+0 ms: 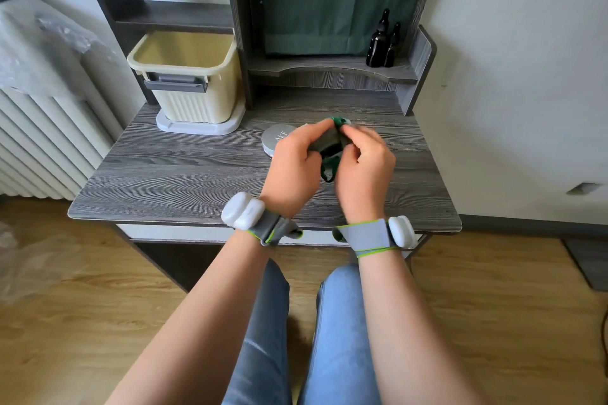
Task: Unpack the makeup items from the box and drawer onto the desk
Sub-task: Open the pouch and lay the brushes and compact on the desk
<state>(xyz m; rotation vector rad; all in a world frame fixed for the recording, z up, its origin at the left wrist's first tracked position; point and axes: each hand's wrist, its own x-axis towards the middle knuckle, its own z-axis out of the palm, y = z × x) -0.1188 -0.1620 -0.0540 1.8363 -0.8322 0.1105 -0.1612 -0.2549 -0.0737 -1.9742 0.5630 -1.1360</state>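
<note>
- Knees in blue denim trousers [263, 332] sit nearest the camera, over a light wooden floor [82, 299].
- Both forearms reach forward; each wrist carries a grey strap with green edging and a white plastic module [242, 211].
- Left hand [292, 164] and right hand [363, 163] are held together above the grey wood-grain table [164, 174].
- Fingers [317, 128] of both hands are curled and pinch a small grey-and-green fabric pouch [330, 145], held just above the table surface; a dark green loop hangs below it.
- Round silver compact tin with lettering [275, 138] lies on the table, just beside the left hand and partly hidden by it.
- Cream ribbed plastic box with a grey handle [190, 82] stands open at the far left of the table, on a pale grey base.
- Two dark glass dropper bottles [383, 43] stand on the rear shelf before a green curtain [329, 0].
</note>
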